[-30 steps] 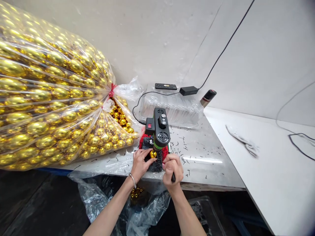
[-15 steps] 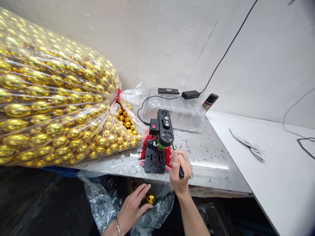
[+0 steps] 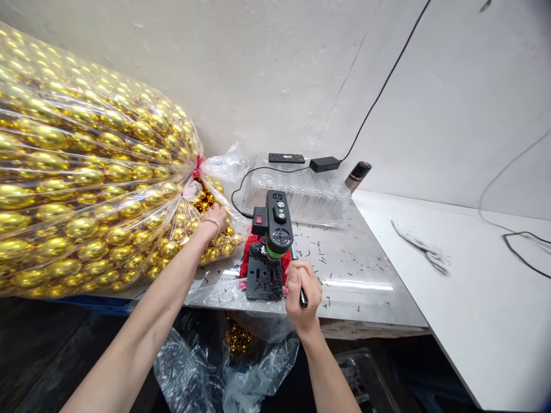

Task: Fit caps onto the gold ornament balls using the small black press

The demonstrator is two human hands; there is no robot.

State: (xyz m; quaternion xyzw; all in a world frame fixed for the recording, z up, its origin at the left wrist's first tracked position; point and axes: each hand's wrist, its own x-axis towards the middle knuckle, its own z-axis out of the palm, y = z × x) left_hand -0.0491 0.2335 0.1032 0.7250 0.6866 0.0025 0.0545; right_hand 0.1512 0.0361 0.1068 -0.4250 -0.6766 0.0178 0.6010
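Left hand (image 3: 216,217) in the gap of the big clear bag (image 3: 99,172), at the loose gold balls (image 3: 205,198); fingertips hidden, can't tell if gripping any. Right hand (image 3: 303,292) wrapped round the black lever handle (image 3: 303,299) of the small black machine (image 3: 279,221). Slotted base plate (image 3: 264,281) under the machine head, no ball on it, black shavings along its right side. Red cloth (image 3: 245,261) shows around the plate, on the metal worktop (image 3: 357,298). More gold balls below the worktop edge, in a plastic bag (image 3: 249,381). Behind machine: clear tray (image 3: 297,201), black adapter (image 3: 325,164) on it. Spray can (image 3: 358,175) beside tray, tilted.
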